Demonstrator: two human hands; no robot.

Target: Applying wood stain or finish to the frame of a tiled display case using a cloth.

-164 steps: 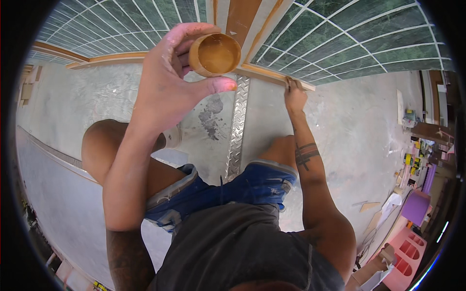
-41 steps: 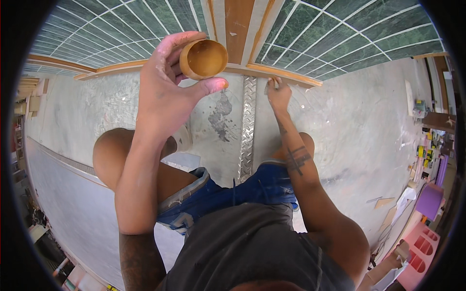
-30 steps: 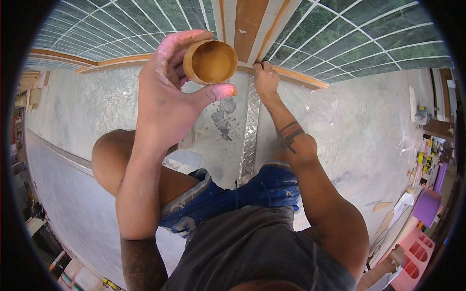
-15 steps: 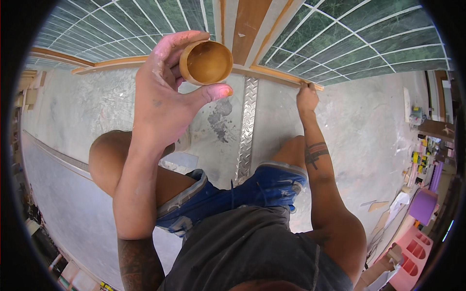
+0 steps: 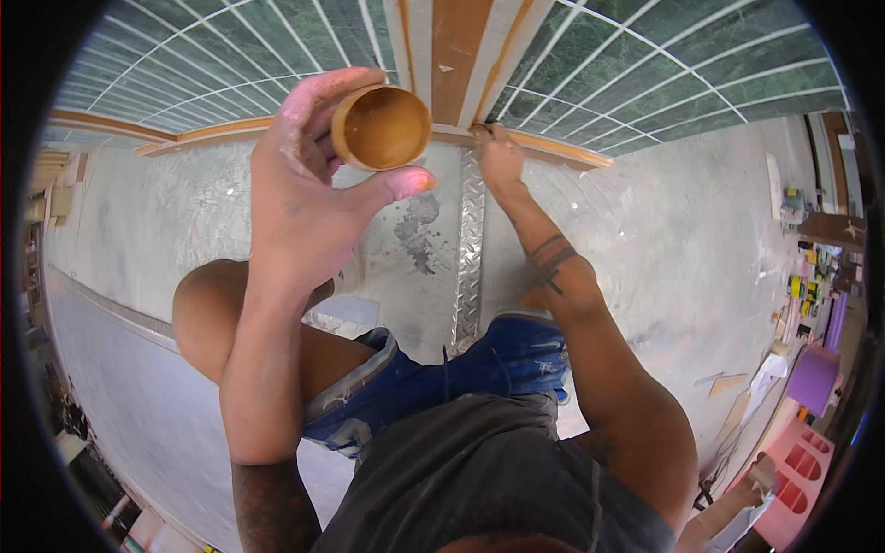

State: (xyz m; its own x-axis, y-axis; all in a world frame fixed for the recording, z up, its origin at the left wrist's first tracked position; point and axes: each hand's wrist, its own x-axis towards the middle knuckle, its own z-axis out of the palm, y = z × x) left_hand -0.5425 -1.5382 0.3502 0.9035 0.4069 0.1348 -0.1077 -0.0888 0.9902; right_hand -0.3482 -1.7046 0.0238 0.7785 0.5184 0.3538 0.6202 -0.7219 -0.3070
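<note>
My left hand [image 5: 309,184] grips a small round cup [image 5: 343,138] between thumb and fingers, its open mouth facing me, with golden-brown liquid inside. Pinkish-white smears cover those fingers. At the foot of the right-hand green panel [image 5: 627,78], my right hand [image 5: 501,158] is closed, fingertips against the corner of its wooden frame [image 5: 553,150]. Whatever those fingertips hold is hidden. Orange-brown colour runs along the frame's lower strip. White lines form a grid on the panel.
Another gridded green panel [image 5: 230,55] stands at the left, past a brown upright [image 5: 458,64]. A metal tread strip [image 5: 470,249] crosses the grey floor [image 5: 664,258] between my legs. At the right lie a purple container [image 5: 813,380], a pink slotted object [image 5: 800,479] and several small items.
My right hand has slid left along the frame's lower strip, from its right end to the corner beside the brown upright. The cup has shifted slightly left and down in view.
</note>
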